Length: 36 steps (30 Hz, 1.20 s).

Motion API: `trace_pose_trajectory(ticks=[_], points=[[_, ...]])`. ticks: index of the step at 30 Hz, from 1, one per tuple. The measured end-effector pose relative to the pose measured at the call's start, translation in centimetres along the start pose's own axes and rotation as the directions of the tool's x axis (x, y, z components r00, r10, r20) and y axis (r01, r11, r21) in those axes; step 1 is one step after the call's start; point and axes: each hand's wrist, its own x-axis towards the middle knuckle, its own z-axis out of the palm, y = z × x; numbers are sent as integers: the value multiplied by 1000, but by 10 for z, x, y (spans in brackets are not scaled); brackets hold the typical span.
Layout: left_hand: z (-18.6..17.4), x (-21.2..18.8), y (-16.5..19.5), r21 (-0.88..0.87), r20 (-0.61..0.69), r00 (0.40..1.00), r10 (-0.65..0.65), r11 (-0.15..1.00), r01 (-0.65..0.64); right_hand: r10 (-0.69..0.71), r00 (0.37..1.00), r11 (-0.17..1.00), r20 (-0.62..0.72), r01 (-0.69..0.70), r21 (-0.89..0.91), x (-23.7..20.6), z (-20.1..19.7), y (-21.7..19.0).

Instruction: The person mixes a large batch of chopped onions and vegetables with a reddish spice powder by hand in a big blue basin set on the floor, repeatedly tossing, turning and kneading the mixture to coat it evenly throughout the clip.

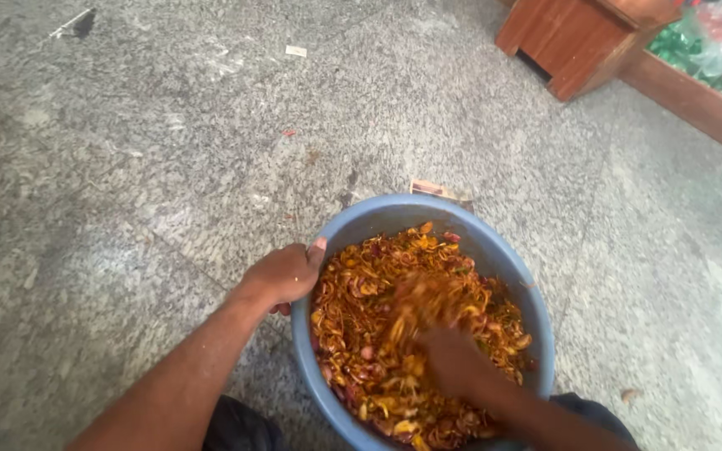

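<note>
A blue plastic tub (495, 250) sits on the speckled stone floor (127, 209), right in front of the person's knees, and it is filled nearly to the rim with a loose orange and reddish mix (378, 292) of thin strips and small chunks. The left hand (284, 274) grips the tub's near left rim, fingers curled over the outside wall and the thumb hooked over the edge. The right hand (453, 361) is buried in the mix toward the near side; it is blurred, so I cannot tell whether its fingers are spread or clenched on a handful. The mix looks light, soft and loose, likely damp or oily, so it would probably slip between the fingers and is best scooped with a cupped palm rather than pinched. The tub looks thin walled and somewhat flexible; with this much inside it is probably moderately heavy, and the rolled rim is the only firm place to take hold, ideally with 2 hands on opposite sides, since 1 grip may tip or flex it. The smooth stone floor could let it slide when pushed. Well apart, at the upper right, stand a wooden stool (578, 38) and a low wooden frame (695, 104) holding green and red bags (712, 50).
</note>
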Motion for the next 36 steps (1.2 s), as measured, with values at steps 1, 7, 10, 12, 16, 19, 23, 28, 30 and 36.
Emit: trace_pose_trajectory(ticks=[1, 7, 10, 12, 16, 19, 23, 28, 30, 36], points=[[1, 0, 0, 27, -19, 1000, 2, 1000, -1, 11, 998, 999, -65, -14, -43, 20, -4, 18], [-7, -14, 5, -79, -24, 1000, 2, 997, -4, -241, 824, 957, -513, 289, 14, 102, -62, 47], [-12, -18, 7, -57, -13, 1000, -7, 998, 7, 249, 951, 916, -184, -170, 365, 85, -81, 53], [-12, -17, 8, 0, -21, 1000, -13, 1000, 13, 149, 918, 947, -368, -25, 321, 61, -90, 57], [-8, -12, 10, 13, -15, 1000, -5, 1000, 5, 228, 899, 950, -374, -121, 289, 30, -98, 57], [-7, -11, 9, 18, -9, 1000, -8, 1000, 8, 240, 970, 687, -39, -141, 713, 41, -102, 35], [-7, -13, 8, -65, -23, 1000, -16, 998, 15, -293, 953, 901, 82, 246, 358, 89, -115, -12], [-4, -20, 9, -191, 31, 999, -20, 981, 25, -99, 975, 993, 199, 110, -44, 123, -140, -7], [-3, -22, 11, -201, 37, 998, -47, 978, 54, -14, 985, 999, 173, 5, 54, 108, -138, 20], [8, -9, 13, -278, -79, 994, -74, 959, 50, 264, 941, 958, 210, -230, -174, 19, -76, 62]])
